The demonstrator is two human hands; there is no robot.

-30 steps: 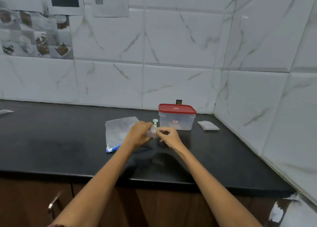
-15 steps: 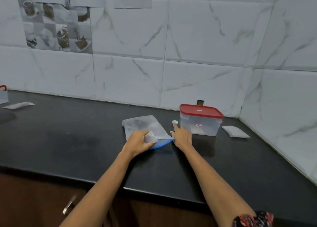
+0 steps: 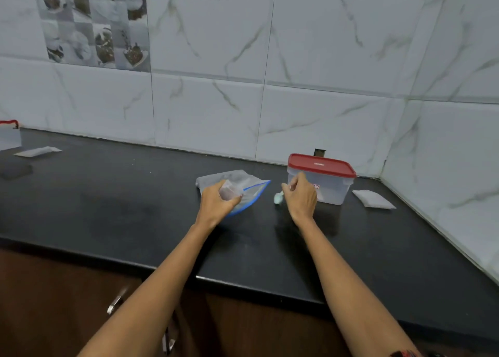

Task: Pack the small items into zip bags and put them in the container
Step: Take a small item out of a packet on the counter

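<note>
Two outstretched arms: left hand (image 3: 217,204) grip around zip bag (image 3: 249,194), right hand (image 3: 301,197) grip pinching pale green item (image 3: 278,199).

A black counter (image 3: 108,211) runs into a tiled corner. On it lie a zip bag (image 3: 244,188), a red-lidded container (image 3: 322,180) near the back wall, a white sachet (image 3: 372,199) right of that, and a flat packet (image 3: 37,151) at far left.

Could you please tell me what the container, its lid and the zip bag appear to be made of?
Container: probably translucent, slightly frosted plastic; the interior shows faintly. Lid: opaque red plastic, semi-gloss with a moulded rim. Zip bag: thin clear plastic film, crinkled, with a blue zip strip.
</note>
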